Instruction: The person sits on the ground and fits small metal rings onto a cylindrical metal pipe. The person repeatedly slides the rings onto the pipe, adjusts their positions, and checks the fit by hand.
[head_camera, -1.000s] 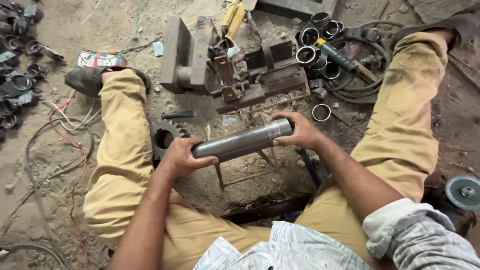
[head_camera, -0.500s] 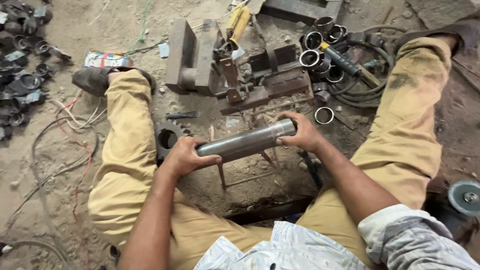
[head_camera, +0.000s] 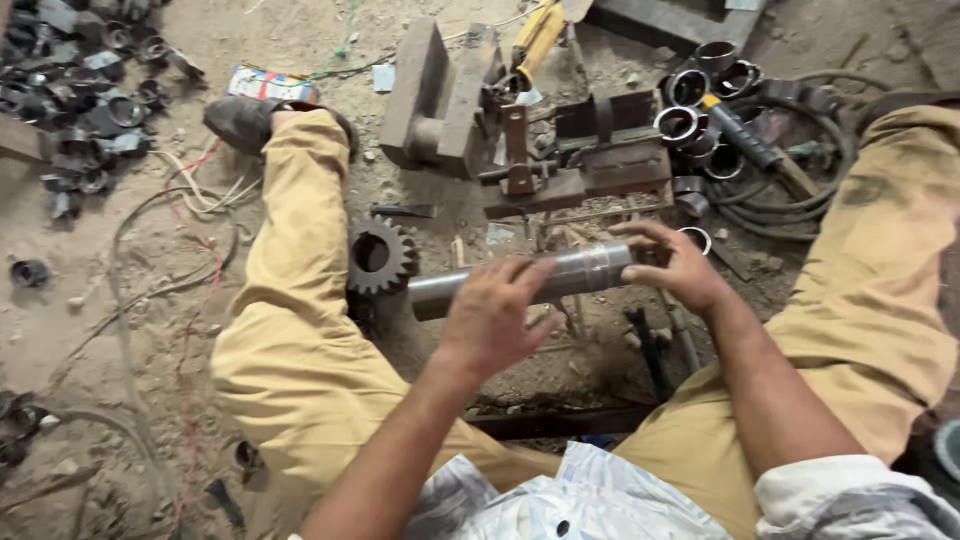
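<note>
Head view: one look down between the spread legs.
Steel pipe (head_camera: 525, 280): lying crosswise above the dirt floor, just in front of the vise (head_camera: 520, 140).
Right hand (head_camera: 675, 265): grip wrapped round the pipe's right end.
Left hand (head_camera: 495, 315): fingers loose and spread, palm resting over the pipe's middle.
Gear (head_camera: 380, 257): just left of the pipe, beside the left knee.
Short rings (head_camera: 700, 90): heaped right of the vise.

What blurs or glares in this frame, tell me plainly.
Head view: the left hand is motion-blurred over the steel tube; the right hand at the tube's end is sharper; soft, even daylight, a mild sheen on the tube, no harsh glare; the gear stays crisp.
</note>
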